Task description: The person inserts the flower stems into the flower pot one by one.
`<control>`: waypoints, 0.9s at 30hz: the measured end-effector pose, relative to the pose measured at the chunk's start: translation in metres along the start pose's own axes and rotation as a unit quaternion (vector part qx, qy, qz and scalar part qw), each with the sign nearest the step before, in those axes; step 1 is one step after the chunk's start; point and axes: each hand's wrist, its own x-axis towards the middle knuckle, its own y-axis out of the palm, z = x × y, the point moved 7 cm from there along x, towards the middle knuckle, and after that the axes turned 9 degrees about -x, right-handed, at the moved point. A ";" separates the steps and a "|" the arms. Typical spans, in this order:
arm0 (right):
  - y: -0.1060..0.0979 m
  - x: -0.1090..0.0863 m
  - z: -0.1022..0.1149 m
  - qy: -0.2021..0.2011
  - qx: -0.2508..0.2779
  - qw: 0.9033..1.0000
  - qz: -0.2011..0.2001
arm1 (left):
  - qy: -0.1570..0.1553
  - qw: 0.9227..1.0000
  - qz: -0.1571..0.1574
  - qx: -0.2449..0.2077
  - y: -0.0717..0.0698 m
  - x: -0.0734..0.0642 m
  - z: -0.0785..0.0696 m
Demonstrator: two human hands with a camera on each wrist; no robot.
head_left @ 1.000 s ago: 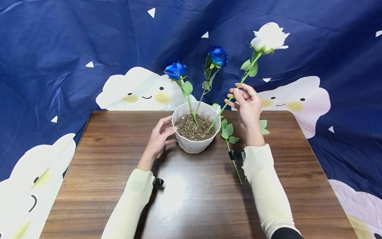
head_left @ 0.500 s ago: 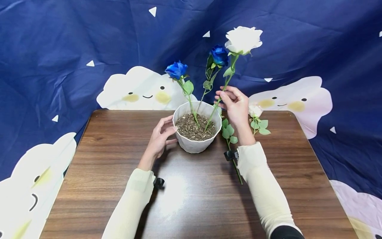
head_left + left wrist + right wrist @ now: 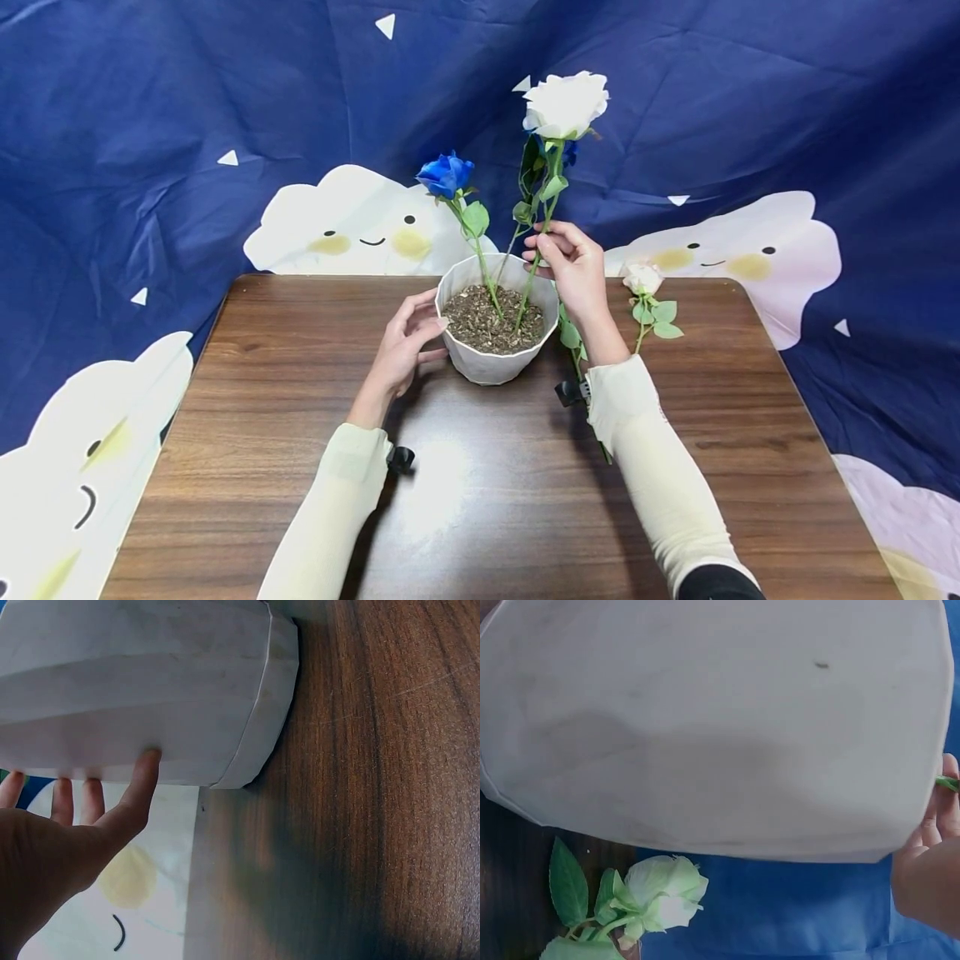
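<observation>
My right hand (image 3: 576, 271) pinches the green stem of a white rose (image 3: 566, 106); the lower end of the stem stands in the soil (image 3: 480, 329) of a white faceted flowerpot (image 3: 487, 367). My left hand (image 3: 401, 346) rests its thumb and fingertips against the pot's left side, as the left wrist view shows on the pot's wall (image 3: 127, 727). One blue rose (image 3: 446, 175) stands at the left in the soil. Behind the white bloom, a second blue rose (image 3: 572, 153) is mostly hidden. In the right wrist view the pot covers much of the frame.
To the right of the pot lies a leafy stem (image 3: 570, 335), partly under my right arm; a white bloom (image 3: 667, 892) shows beside the pot in the right wrist view. Farther right lies a pale rose (image 3: 642, 279) near the back edge of the wooden table (image 3: 300, 358).
My right hand has moved left with the white rose, bringing its stem from a strong slant to nearly upright and its bloom in front of a blue rose. My left hand stays at the pot.
</observation>
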 end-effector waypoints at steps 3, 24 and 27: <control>0.003 0.000 -0.003 0.012 -0.003 1.000 0.009 | 0.000 1.000 0.001 0.000 0.000 0.000 0.001; 0.024 -0.002 -0.014 0.014 -0.041 0.998 0.050 | -0.001 1.000 -0.001 0.000 -0.002 0.000 0.002; 0.026 -0.003 -0.014 0.007 -0.053 0.997 0.053 | 0.000 1.000 -0.001 0.000 -0.001 0.000 0.002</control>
